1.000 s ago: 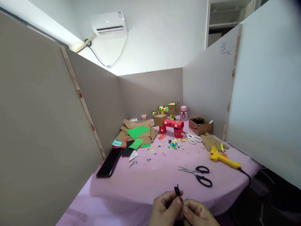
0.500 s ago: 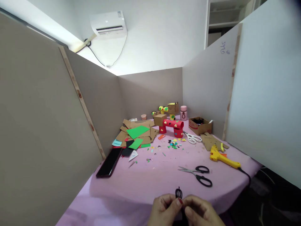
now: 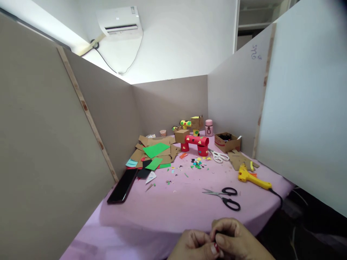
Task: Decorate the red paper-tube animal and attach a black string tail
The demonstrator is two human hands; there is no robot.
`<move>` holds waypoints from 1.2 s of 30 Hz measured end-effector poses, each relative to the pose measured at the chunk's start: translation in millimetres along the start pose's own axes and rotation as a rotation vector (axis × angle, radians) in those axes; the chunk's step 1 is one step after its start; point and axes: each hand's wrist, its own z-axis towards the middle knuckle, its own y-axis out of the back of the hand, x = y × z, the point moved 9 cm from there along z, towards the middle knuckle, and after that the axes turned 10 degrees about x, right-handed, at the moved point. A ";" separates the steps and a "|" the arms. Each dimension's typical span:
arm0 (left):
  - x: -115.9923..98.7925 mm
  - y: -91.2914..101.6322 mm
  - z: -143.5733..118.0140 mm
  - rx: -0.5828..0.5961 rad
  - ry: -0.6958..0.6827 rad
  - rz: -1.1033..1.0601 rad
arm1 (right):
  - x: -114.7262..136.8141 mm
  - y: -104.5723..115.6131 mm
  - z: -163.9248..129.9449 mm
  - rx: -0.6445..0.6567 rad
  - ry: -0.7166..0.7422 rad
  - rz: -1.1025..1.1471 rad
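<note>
At the near edge of a pink-covered table (image 3: 168,213), left hand (image 3: 193,245) and right hand (image 3: 234,240) pressed together, fingertips pinched tight on a small black piece (image 3: 217,237), nearly all of it buried between the fingers; what it is cannot be told. Just beyond the hands, black-handled scissors (image 3: 225,196) lying flat, blades pointing left. Farther right, a yellow glue gun (image 3: 252,178) with its black cord trailing over the table's edge. At left, near the partition, a dark phone (image 3: 121,186) face up. Toward the back, a heap of cardboard offcuts topped with green paper (image 3: 155,148), a red paper-tube figure (image 3: 195,142) dotted with coloured hearts, a second figure in yellow and cardboard (image 3: 193,124) behind it. Confetti-like scraps (image 3: 197,164) scattered in front of the red figure, white-handled scissors (image 3: 219,156) just to the right, then a small open cardboard box (image 3: 227,141) and a pink bottle (image 3: 208,127) against the back wall.
</note>
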 end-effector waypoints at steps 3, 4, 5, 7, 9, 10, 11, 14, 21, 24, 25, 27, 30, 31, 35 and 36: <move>3.6 1.6 2.6 0.018 0.000 0.025 | 3.3 5.9 -3.0 -0.049 0.019 -0.055; 4.3 1.6 3.1 0.025 0.001 0.031 | 5.0 6.8 -3.9 -0.059 0.024 -0.078; 4.1 1.3 3.3 0.035 -0.004 0.038 | 6.9 6.8 -4.5 -0.062 0.028 -0.105; -1.1 0.4 2.3 0.053 -0.050 0.065 | 12.9 6.9 -5.7 -0.081 0.041 -0.175; -9.4 0.8 -0.9 0.054 -0.116 0.110 | 22.5 7.4 -6.9 -0.125 0.063 -0.289; -13.9 3.1 -3.1 0.027 -0.149 0.137 | 27.5 7.8 -7.5 -0.156 0.067 -0.350; -18.0 7.4 -5.6 -0.023 -0.180 0.161 | 32.2 8.1 -7.9 -0.185 0.066 -0.407; -22.5 23.3 -10.9 -0.212 -0.244 0.142 | 42.6 7.2 -7.0 -0.244 0.059 -0.556; -2.4 16.8 10.5 -0.258 -0.219 0.039 | 41.7 1.0 -2.9 -0.233 0.085 -0.805; 8.0 7.3 16.9 -0.207 -0.112 0.052 | 32.8 6.6 -4.0 -0.231 0.032 -0.710; 10.9 5.7 17.2 -0.196 -0.082 0.033 | 33.6 7.9 -4.8 -0.239 0.040 -0.715; 14.4 6.1 15.6 -0.203 -0.047 -0.023 | 39.6 8.3 -6.2 -0.259 0.083 -0.786; 16.6 8.1 12.3 -0.217 -0.023 -0.076 | 45.3 9.9 -7.5 -0.287 0.110 -0.810; 15.8 8.6 11.5 -0.221 -0.031 -0.071 | 46.0 11.1 -8.0 -0.299 0.106 -0.796; 8.2 9.5 10.0 -0.227 -0.122 -0.005 | 46.1 15.4 -9.7 -0.339 0.058 -0.734; 6.3 8.9 10.2 -0.215 -0.144 0.013 | 45.6 16.3 -9.8 -0.345 0.048 -0.703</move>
